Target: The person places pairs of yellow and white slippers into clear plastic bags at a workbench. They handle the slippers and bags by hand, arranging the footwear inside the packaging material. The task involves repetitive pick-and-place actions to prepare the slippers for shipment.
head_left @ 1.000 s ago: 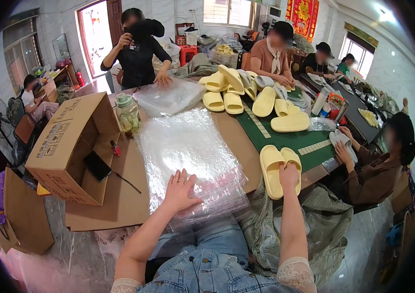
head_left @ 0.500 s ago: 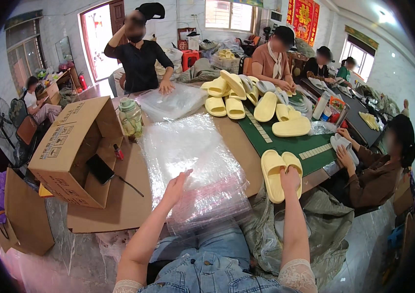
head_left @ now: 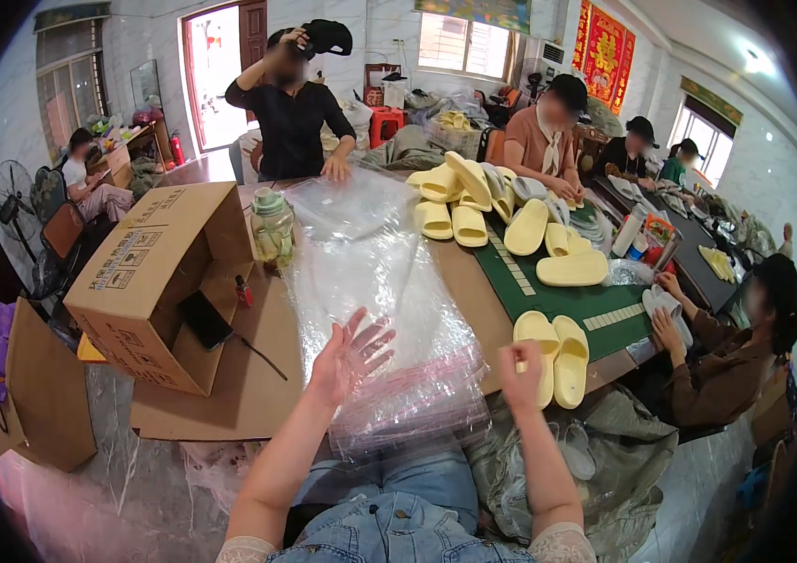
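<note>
View from the head camera. The left hand [head_left: 349, 355] is lifted with palm turned up and fingers spread, holding nothing; it hovers over the near end of a stack of clear plastic bags [head_left: 389, 310], and whether it touches the top sheet cannot be told. The stack lies lengthwise on the table [head_left: 473, 300], running away from the person, its near edge hanging over the table edge above the lap. The right hand [head_left: 520, 368] is raised just to the right of the stack, fingers curled together with the tips closed as in a pinch; what, if anything, it pinches cannot be made out. Immediately right of this hand a pair of yellow slippers [head_left: 553, 355] lies side by side on the green mat [head_left: 558, 300]. More yellow slippers [head_left: 473, 202] are piled at the far end of the mat. Left of the bags stand an open cardboard box [head_left: 150, 281] and a clear jar [head_left: 273, 228]. Other people sit or stand around the table.
</note>
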Motion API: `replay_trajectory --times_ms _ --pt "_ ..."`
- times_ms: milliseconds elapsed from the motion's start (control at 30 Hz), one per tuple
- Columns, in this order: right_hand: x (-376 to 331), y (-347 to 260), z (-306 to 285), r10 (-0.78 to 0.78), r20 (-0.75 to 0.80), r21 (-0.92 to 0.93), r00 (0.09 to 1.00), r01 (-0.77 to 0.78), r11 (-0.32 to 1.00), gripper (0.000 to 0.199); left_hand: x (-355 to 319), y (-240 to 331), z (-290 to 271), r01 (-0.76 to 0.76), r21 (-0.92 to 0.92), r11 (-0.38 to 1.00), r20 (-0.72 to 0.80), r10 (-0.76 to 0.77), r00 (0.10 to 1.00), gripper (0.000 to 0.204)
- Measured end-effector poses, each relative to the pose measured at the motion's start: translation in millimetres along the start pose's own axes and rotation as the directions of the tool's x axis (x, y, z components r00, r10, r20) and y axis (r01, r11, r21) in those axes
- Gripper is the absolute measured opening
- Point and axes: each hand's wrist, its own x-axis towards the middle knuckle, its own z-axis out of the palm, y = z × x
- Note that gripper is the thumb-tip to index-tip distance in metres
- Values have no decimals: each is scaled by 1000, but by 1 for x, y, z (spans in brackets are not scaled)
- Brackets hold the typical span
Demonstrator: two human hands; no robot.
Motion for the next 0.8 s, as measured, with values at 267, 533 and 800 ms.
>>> replay_trajectory --times_ms 267,533,800 --pt "-10 -88 102 -342 859 320 381 -921 -221 60 -13 -16 27 -208 -248 946 110 241 964 46" --pt "71 -122 127 109 474 650 874 -431 626 76 -54 -29 10 134 287 949 -227 -68 971 52" --pt "92 27 156 180 460 -41 870 -182 982 99 -64 -17 42 88 961 263 -2 -309 951 40"
